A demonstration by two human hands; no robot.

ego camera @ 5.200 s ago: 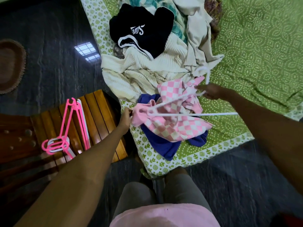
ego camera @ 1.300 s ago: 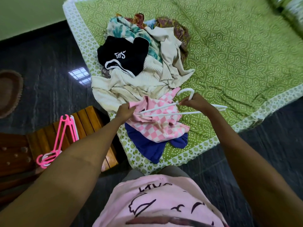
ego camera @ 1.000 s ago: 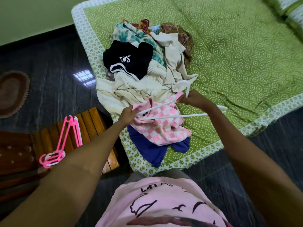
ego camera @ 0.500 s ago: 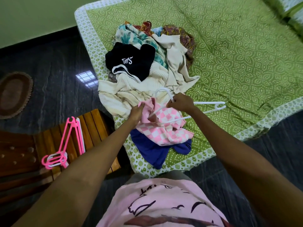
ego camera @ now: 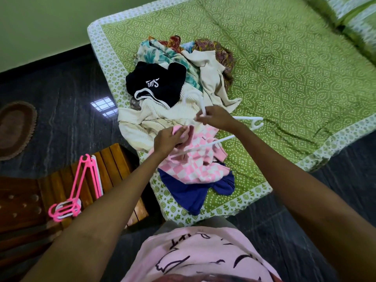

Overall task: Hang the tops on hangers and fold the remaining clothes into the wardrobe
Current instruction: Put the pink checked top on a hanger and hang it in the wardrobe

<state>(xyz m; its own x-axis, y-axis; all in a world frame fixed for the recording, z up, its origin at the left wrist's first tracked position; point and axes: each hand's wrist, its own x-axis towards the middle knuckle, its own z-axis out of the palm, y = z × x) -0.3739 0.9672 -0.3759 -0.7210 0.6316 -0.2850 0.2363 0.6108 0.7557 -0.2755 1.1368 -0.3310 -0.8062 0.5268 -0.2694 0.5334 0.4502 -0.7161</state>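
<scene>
Left hand [ego camera: 167,140] closed on pink checked top [ego camera: 195,163], white hanger [ego camera: 223,139] gripped near its hook by right hand [ego camera: 216,118], top lain on green bedspread [ego camera: 284,78] beside clothes pile [ego camera: 173,86], pink hangers [ego camera: 81,184] left on wooden bench [ego camera: 114,165].

The white hanger [ego camera: 242,137] and pink hangers [ego camera: 81,180] look like smooth plastic, the checked top [ego camera: 195,165] and green bedspread [ego camera: 284,68] are matt cloth, the bench [ego camera: 114,165] is glossy slatted wood, the dark floor [ego camera: 67,110] polished stone.
</scene>
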